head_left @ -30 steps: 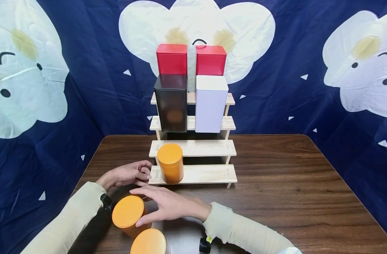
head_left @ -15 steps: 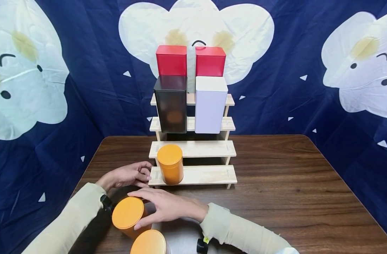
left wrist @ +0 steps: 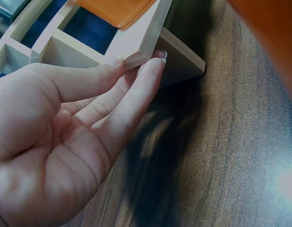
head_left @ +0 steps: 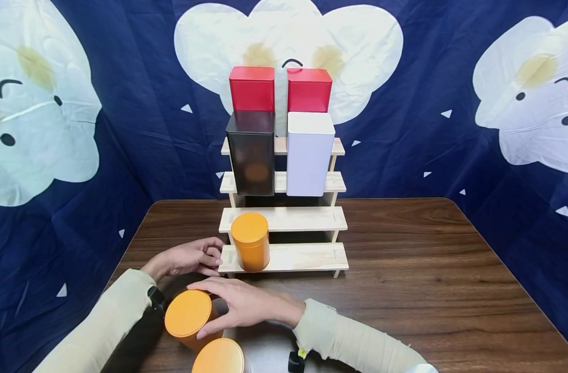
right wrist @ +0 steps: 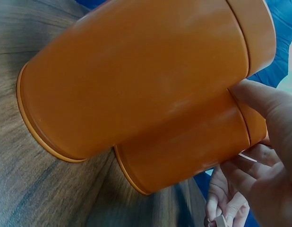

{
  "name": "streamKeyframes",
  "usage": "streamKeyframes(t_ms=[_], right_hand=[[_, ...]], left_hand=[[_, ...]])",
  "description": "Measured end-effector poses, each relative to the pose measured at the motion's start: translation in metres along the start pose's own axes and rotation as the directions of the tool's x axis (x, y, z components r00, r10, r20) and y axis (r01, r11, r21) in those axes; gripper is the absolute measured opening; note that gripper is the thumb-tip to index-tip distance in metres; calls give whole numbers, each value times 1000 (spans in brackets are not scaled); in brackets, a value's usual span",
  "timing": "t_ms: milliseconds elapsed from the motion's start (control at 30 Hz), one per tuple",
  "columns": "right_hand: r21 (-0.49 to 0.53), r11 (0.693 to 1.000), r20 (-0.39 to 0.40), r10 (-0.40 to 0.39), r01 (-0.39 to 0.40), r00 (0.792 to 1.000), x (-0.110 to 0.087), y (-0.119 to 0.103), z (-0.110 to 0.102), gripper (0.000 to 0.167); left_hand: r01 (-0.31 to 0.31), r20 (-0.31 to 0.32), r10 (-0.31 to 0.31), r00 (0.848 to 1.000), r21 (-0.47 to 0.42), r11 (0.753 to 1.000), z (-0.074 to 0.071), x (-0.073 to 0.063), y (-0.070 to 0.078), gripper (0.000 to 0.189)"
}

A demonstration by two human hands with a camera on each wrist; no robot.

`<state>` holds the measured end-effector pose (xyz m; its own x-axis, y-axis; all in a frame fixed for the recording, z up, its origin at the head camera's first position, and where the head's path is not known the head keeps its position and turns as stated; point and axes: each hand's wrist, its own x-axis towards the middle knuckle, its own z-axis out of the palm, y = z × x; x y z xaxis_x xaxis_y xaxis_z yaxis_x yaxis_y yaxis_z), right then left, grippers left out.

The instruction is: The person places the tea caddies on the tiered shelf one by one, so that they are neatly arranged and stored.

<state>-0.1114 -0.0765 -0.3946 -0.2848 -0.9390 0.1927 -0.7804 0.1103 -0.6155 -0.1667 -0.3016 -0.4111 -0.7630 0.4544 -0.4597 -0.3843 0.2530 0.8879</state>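
Observation:
My left hand [head_left: 186,257] pinches the left end of the lowest board of a stepped wooden stand [head_left: 307,257]; in the left wrist view the thumb lies on top and fingertips sit beneath the board edge [left wrist: 139,56]. My right hand [head_left: 248,303] grips an upright orange canister [head_left: 188,313] near its lid, thumb on the near side and fingers on the far side. A second orange canister [head_left: 218,357] stands closer to me, cut off by the frame; it fills much of the right wrist view. A third orange canister [head_left: 250,241] stands on the lowest board, toward its left end.
Higher on the stand are a black tin [head_left: 251,155], a white tin [head_left: 310,155] and two red tins [head_left: 252,88] behind them. A brown wooden table [head_left: 428,280] lies underneath. Dark blue cloth [head_left: 139,77] with white cloud shapes hangs around it.
My right hand has shifted very slightly left around the canister. My left hand, the tins and the other canisters stay where they were.

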Motion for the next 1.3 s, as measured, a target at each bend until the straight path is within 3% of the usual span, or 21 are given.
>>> streamKeyframes(t_ms=[533, 900, 1300], right_hand=[[51, 998, -68, 48, -44, 997, -6, -1, -3, 71], [8, 1000, -124, -8, 9, 992, -11, -1, -11, 74], [43, 999, -148, 6, 1, 989, -27, 0, -23, 76]], left_hand=[[-26, 33, 26, 999, -10, 1000, 0, 1, -3, 48], [-13, 29, 13, 999, -10, 1000, -1, 2, -2, 53], [-2, 31, 3, 1000, -20, 1000, -1, 2, -1, 55]])
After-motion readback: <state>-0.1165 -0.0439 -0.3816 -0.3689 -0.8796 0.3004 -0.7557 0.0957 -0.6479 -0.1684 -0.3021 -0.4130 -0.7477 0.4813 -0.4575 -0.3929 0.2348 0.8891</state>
